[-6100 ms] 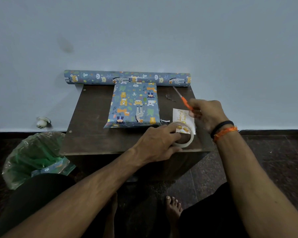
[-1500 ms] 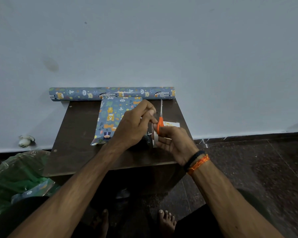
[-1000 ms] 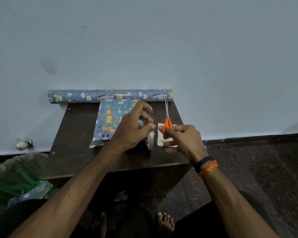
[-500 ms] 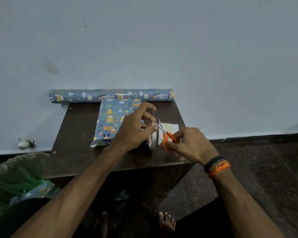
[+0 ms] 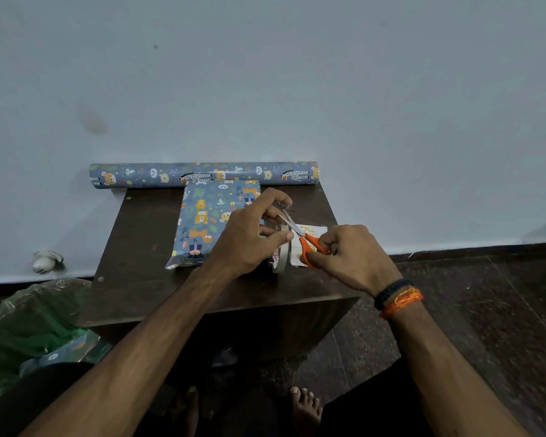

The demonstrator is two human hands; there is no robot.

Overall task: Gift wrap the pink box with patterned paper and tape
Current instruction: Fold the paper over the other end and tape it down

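The box (image 5: 202, 222), wrapped in blue animal-patterned paper, lies flat on the dark wooden table (image 5: 139, 247). Just right of it, my left hand (image 5: 249, 234) holds the tape roll (image 5: 279, 252) upright on its edge and pinches a pulled-out strip of tape between thumb and fingers. My right hand (image 5: 347, 257) grips orange-handled scissors (image 5: 306, 242), whose blades point up-left and meet the strip close to my left fingers. The pink of the box is hidden by the paper.
A roll of the same wrapping paper (image 5: 202, 175) lies along the table's back edge against the wall. A white card (image 5: 309, 238) lies under the scissors. A green plastic bag (image 5: 29, 329) with paper scraps sits on the floor at left.
My left hand lifted the tape roll upright and pulled out a strip. My right hand swung the scissors from pointing upward down to the left, bringing the blades onto the tape.
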